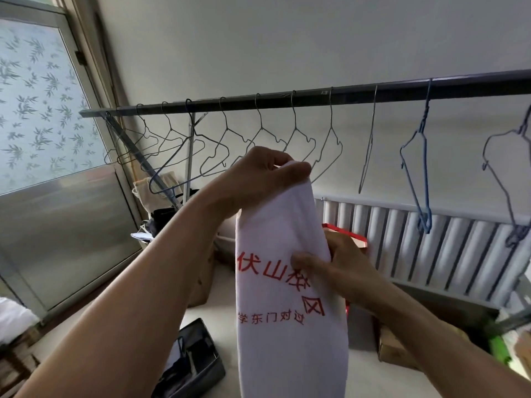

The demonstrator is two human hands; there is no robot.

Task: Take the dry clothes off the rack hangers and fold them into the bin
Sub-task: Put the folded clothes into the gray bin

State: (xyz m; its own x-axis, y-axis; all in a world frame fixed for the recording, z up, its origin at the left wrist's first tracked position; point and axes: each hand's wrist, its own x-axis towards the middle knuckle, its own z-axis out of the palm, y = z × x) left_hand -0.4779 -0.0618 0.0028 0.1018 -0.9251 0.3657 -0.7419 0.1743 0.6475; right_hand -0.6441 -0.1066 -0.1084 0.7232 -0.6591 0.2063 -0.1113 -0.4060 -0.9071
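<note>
A white garment [284,334] with red printed characters hangs lengthwise in front of me, folded into a narrow strip. My left hand [258,176] pinches its top edge just below the rack. My right hand [342,268] grips its right side at mid-height, thumb across the print. Behind, a dark rack bar [287,101] carries several bare wire hangers [218,150], grey on the left and blue hangers [416,168] on the right. A dark bin [192,366] holding dark cloth sits on the floor at lower left.
A frosted glass door [43,110] with a leaf pattern stands at left. A white ribbed radiator [431,248] runs along the right wall. Cardboard boxes [393,346], a red box [350,237] and bags crowd the floor under the rack.
</note>
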